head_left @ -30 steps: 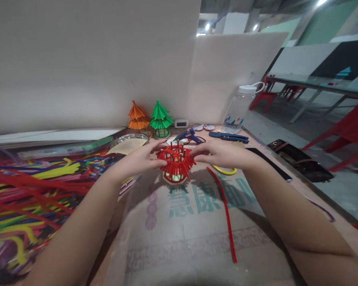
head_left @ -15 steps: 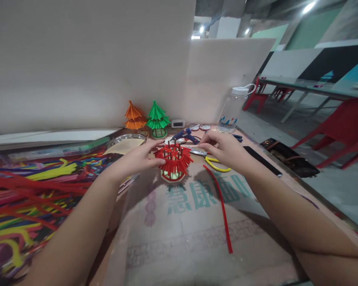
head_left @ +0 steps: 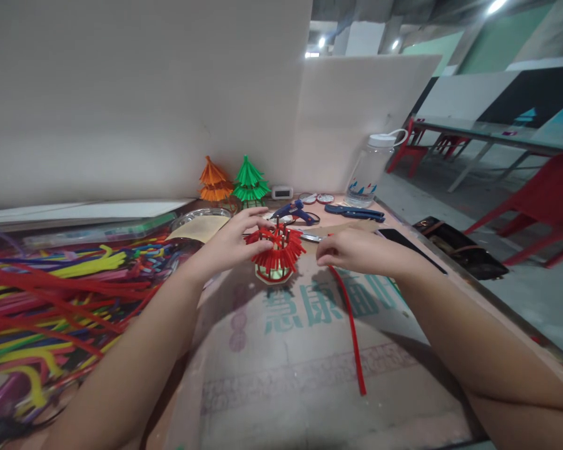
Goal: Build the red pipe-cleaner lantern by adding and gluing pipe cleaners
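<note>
A small red fringed model (head_left: 280, 253) with dark posts and an octagonal base stands upright on the covered table. My left hand (head_left: 241, 240) is at its left side, thumb and fingers apart around the fringe. To the right, my right hand (head_left: 340, 251) is low over the table with its fingers curled together at the upper end of a red strip (head_left: 354, 331). Whether it pinches the strip is hidden. Scissors (head_left: 311, 237) lie between the hands, their handles covered by my right hand. Behind the model rests a blue glue gun (head_left: 294, 212).
Orange (head_left: 214, 181) and green (head_left: 250, 181) tree-shaped models stand at the back. A water bottle (head_left: 363, 175), blue pliers (head_left: 354, 213) and a black phone (head_left: 410, 249) are on the right. Colourful strips (head_left: 51, 300) pile up at the left.
My right hand has come down and nearer, now covering the yellow scissor handles and the strip's upper end. The blue pliers show fully. My left hand's fingers have lifted and spread slightly.
</note>
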`<action>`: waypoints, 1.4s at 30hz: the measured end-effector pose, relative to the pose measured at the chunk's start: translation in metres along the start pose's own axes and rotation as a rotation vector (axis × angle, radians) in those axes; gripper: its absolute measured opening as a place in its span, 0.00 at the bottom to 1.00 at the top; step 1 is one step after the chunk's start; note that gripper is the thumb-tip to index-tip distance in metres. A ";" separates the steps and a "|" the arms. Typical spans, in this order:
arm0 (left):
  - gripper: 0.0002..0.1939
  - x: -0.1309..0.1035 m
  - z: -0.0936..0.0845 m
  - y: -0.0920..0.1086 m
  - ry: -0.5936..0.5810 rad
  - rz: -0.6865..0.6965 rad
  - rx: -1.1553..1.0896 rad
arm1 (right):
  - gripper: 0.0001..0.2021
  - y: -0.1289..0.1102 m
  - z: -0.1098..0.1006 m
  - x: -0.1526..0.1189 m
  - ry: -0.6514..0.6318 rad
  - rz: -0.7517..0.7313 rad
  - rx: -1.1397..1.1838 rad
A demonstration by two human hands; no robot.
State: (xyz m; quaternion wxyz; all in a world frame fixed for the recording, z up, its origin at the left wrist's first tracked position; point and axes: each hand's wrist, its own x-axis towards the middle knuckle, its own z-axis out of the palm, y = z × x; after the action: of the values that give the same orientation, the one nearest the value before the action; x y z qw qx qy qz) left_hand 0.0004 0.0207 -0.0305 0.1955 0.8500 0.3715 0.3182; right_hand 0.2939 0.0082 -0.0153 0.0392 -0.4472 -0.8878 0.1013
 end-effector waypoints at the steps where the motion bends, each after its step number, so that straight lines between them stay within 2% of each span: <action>1: 0.14 0.001 0.001 0.001 -0.005 0.001 -0.003 | 0.10 0.002 0.001 0.000 -0.035 0.006 -0.011; 3: 0.11 0.002 0.002 0.002 -0.019 -0.003 -0.005 | 0.10 0.004 0.003 0.001 -0.057 0.016 -0.034; 8: 0.11 0.004 0.008 0.005 -0.040 -0.025 -0.044 | 0.10 -0.002 0.001 0.001 0.030 -0.011 -0.008; 10: 0.16 0.003 0.009 0.003 -0.016 -0.050 -0.105 | 0.10 -0.010 0.000 0.001 0.122 -0.028 0.047; 13: 0.31 0.001 0.004 -0.002 0.004 -0.099 -0.173 | 0.10 -0.026 0.002 0.002 0.356 -0.042 0.175; 15: 0.37 -0.002 -0.003 -0.008 -0.025 -0.145 -0.188 | 0.08 -0.038 0.002 0.003 0.483 -0.060 0.232; 17: 0.42 -0.004 -0.008 -0.016 -0.069 -0.187 -0.229 | 0.08 -0.047 0.001 0.006 0.531 -0.095 0.227; 19: 0.46 -0.006 -0.010 -0.023 -0.111 -0.205 -0.300 | 0.13 -0.053 -0.001 0.011 0.533 -0.127 0.179; 22: 0.46 -0.006 -0.008 -0.026 -0.134 -0.225 -0.340 | 0.21 -0.056 -0.003 0.021 0.466 -0.156 0.126; 25: 0.43 -0.007 -0.004 -0.019 -0.138 -0.212 -0.254 | 0.15 -0.057 -0.001 0.029 0.409 -0.151 0.143; 29: 0.40 -0.008 -0.004 -0.008 -0.188 -0.137 -0.185 | 0.09 -0.057 0.005 0.030 0.416 -0.155 0.163; 35: 0.39 -0.007 -0.006 -0.007 -0.131 -0.064 -0.025 | 0.05 -0.053 0.004 0.027 0.377 -0.162 0.224; 42: 0.14 -0.003 -0.007 0.014 -0.042 0.097 0.038 | 0.06 -0.055 0.007 0.030 0.278 -0.158 0.304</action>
State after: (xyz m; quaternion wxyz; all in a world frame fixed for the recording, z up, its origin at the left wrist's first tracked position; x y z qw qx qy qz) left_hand 0.0017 0.0102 -0.0186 0.1712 0.8770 0.3319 0.3024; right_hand 0.2314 -0.0005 -0.0110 0.2361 -0.3749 -0.8806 0.1680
